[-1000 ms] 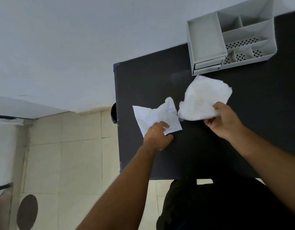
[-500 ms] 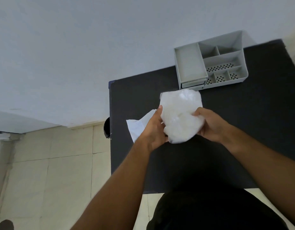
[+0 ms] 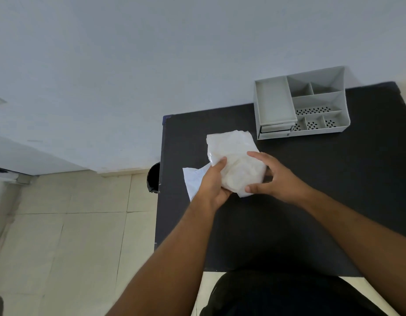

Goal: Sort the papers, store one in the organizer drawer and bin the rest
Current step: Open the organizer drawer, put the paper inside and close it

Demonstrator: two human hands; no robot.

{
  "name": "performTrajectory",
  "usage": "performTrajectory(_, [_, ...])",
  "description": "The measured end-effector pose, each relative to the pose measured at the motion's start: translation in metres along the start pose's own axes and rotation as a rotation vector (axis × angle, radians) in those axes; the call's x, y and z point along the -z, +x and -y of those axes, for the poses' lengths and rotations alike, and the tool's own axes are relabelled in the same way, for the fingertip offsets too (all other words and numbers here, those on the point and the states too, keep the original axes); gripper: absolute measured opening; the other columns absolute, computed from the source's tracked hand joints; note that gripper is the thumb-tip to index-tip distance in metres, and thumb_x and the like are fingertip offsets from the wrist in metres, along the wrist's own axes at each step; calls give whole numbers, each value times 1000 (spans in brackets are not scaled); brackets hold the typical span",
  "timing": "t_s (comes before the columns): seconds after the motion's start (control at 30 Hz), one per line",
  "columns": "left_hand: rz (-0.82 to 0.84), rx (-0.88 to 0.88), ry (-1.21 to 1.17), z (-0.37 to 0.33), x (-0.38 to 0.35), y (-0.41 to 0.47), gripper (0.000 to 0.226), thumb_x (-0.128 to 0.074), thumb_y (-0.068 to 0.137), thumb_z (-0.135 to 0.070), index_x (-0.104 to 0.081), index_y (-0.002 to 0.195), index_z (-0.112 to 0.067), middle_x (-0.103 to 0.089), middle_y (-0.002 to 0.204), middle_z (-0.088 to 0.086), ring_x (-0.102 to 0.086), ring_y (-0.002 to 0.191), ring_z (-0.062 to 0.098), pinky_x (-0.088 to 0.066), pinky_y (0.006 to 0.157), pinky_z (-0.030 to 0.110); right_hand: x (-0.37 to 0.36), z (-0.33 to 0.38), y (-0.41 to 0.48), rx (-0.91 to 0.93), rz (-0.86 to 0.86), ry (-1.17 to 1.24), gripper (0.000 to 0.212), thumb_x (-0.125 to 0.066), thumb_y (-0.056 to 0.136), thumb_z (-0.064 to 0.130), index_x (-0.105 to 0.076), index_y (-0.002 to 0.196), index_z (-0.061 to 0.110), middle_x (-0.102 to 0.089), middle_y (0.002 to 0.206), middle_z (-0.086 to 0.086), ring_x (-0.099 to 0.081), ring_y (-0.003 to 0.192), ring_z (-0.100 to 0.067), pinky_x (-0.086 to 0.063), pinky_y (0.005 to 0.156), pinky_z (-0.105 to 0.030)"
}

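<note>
A crumpled white paper (image 3: 234, 156) is held above the black table (image 3: 334, 190) between both hands. My left hand (image 3: 214, 185) grips its left side and my right hand (image 3: 272, 179) presses its right side and lower edge. A second white sheet with faint writing (image 3: 194, 179) lies flat on the table under my left hand, partly hidden by it. The grey desk organizer (image 3: 300, 103) stands at the table's far edge, with its small drawers (image 3: 275, 130) at the lower left front, shut.
A black bin (image 3: 154, 179) stands on the tiled floor just off the table's left edge, mostly hidden by the table. A pale wall runs behind the table. My dark clothing shows at the near edge.
My left hand let go of the written sheet and joined my right hand on the crumpled paper. Both hands have pressed that paper into a tighter bundle.
</note>
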State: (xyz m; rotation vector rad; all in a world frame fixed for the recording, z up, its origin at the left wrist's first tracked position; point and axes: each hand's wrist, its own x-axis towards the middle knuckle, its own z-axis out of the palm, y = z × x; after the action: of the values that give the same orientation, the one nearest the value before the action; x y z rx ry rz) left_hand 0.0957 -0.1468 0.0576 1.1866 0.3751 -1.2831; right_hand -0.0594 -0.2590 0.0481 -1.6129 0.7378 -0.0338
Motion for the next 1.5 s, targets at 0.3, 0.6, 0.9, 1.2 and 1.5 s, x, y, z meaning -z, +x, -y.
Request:
performTrajectory(0.3, [195, 36, 120, 7, 0, -9, 49, -74, 91, -19, -56, 135, -9, -68, 127, 19, -67, 116, 37, -53, 99, 54, -8, 7, 1, -25, -303, 30, 77, -91, 68, 33, -54, 135, 37, -58, 126, 9, -56, 115, -12, -54, 96, -38])
performTrajectory(0.6, [270, -110, 403, 12, -2, -7, 56, -82, 76, 2, -62, 126, -13, -72, 121, 13, -69, 113, 32, -54, 97, 54, -12, 11, 0, -110, -461, 153, 83, -88, 71, 39, -47, 144, 37, -61, 108, 6, -62, 104, -12, -56, 93, -42])
performTrajectory(0.9, [253, -118, 498, -3, 1, -6, 44, -76, 83, 3, -66, 124, -9, -72, 120, 14, -68, 114, 30, -53, 100, 50, -5, 17, 10, -382, -251, 870, 108, -89, 64, 12, -31, 155, 18, -58, 140, -11, -68, 109, -28, -59, 86, -44])
performTrajectory(1.2, [151, 1, 537, -9, 2, -3, 48, -80, 85, -22, -60, 128, -24, -72, 121, 6, -68, 111, 28, -58, 70, 37, 3, 13, 14, -221, -169, 895, 50, -70, 86, 2, -64, 133, 20, -71, 125, -6, -67, 115, -27, -59, 89, -44])
performTrajectory(1.5, [34, -204, 481, -15, -13, 11, 39, -79, 87, -20, -64, 122, -14, -75, 114, 6, -73, 104, 25, -61, 87, 45, 12, 26, 35, -290, -324, 613, 31, -61, 98, 24, -64, 129, 26, -69, 119, 0, -68, 105, -19, -61, 80, -39])
